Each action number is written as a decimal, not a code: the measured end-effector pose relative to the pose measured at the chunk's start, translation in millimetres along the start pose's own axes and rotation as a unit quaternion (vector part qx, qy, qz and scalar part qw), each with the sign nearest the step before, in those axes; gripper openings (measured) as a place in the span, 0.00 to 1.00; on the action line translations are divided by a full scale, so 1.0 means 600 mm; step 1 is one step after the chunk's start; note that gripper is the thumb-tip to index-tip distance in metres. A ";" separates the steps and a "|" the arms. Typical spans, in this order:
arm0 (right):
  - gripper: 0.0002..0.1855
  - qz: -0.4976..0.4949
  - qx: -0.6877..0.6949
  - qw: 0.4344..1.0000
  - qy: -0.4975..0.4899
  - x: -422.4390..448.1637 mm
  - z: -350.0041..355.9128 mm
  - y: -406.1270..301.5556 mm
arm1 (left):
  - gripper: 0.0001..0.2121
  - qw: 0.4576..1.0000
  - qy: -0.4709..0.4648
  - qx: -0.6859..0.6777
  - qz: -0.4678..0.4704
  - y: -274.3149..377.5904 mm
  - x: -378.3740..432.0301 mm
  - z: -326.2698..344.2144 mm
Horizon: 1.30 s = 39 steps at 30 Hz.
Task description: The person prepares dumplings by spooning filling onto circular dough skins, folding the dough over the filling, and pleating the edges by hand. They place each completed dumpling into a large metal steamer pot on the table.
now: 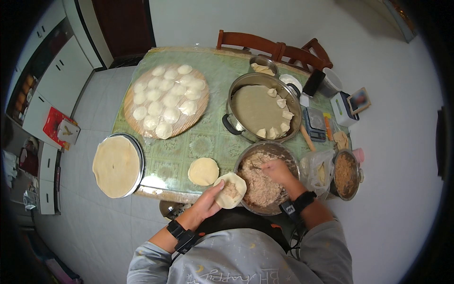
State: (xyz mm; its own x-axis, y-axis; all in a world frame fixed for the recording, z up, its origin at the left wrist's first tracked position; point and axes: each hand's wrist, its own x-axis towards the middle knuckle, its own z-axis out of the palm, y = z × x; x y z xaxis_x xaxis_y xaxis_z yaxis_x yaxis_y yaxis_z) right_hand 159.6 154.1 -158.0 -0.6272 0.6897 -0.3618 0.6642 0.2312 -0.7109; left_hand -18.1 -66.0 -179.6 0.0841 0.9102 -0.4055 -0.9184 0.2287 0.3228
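My left hand (209, 202) holds a round dough wrapper (238, 183) at the table's front edge, thumb over its rim. A dab of pale minced filling (230, 191) lies on the wrapper. My right hand (277, 171) is over the large metal bowl (293, 159) of minced filling (264, 190). Its fingers are closed around a small utensil whose end is in the filling; I cannot tell its kind. Left of the bowl, a flat stack of round wrappers (203, 171) rests on the table. Behind the bowl stands a two-handled steamer pot (253, 106) with several folded dumplings (287, 115) along its right side.
A round woven board (129, 117) bears several dough pieces under plastic film. A dough-covered round tray (115, 167) overhangs the table's left edge. To the right are a digital scale (315, 119), a rolling pin (307, 138), a plastic bag (315, 174) and another filling bowl (345, 174). Chairs (252, 41) stand behind.
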 end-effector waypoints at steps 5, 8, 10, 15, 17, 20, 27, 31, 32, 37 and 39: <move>0.12 -0.130 -0.053 0.981 0.134 -0.066 0.046 0.007 | 0.23 0.999 0.025 0.020 -0.005 0.009 -0.002 0.007; 0.12 -0.130 -0.010 0.981 0.146 -0.089 0.045 -0.011 | 0.22 0.999 0.048 0.017 -0.010 0.013 -0.001 0.012; 0.11 -0.159 0.020 0.973 0.165 -0.102 0.037 -0.021 | 0.22 0.998 0.063 0.010 -0.009 0.019 0.001 0.020; 0.12 -0.140 0.142 0.962 0.184 -0.161 0.011 -0.056 | 0.21 0.990 0.136 0.027 0.027 0.049 0.008 0.090; 0.13 -0.211 0.089 0.950 0.210 -0.180 0.005 -0.076 | 0.22 0.992 0.122 0.005 0.034 0.048 0.025 0.088; 0.16 -0.289 0.003 0.930 0.228 -0.190 0.011 -0.080 | 0.23 0.995 0.097 -0.005 0.030 0.049 0.034 0.134; 0.17 -0.340 -0.107 0.903 0.240 -0.195 0.028 -0.064 | 0.25 0.998 0.026 -0.030 0.052 0.055 0.045 0.163; 0.15 -0.286 -0.036 0.934 0.210 -0.215 -0.009 -0.078 | 0.27 0.994 0.049 -0.041 0.091 0.057 0.053 0.146; 0.14 -0.266 -0.001 0.942 0.205 -0.215 -0.017 -0.086 | 0.28 0.994 0.049 -0.040 0.086 0.059 0.055 0.137; 0.13 -0.127 0.145 0.979 0.074 -0.195 -0.030 -0.099 | 0.29 0.996 0.058 0.000 0.063 0.050 0.048 0.142; 0.13 -0.100 0.094 0.990 0.037 -0.186 -0.043 -0.108 | 0.29 0.993 0.076 0.021 0.083 0.056 0.038 0.123</move>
State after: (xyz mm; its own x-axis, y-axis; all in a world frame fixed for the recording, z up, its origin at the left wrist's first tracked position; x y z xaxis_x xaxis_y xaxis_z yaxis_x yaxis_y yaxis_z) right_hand 197.2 79.6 -56.1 -0.7029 0.6925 -0.1625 0.4381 0.2414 -0.8659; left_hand -18.5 -11.9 -115.0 -0.1296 0.8742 -0.4679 -0.8978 0.0968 0.4295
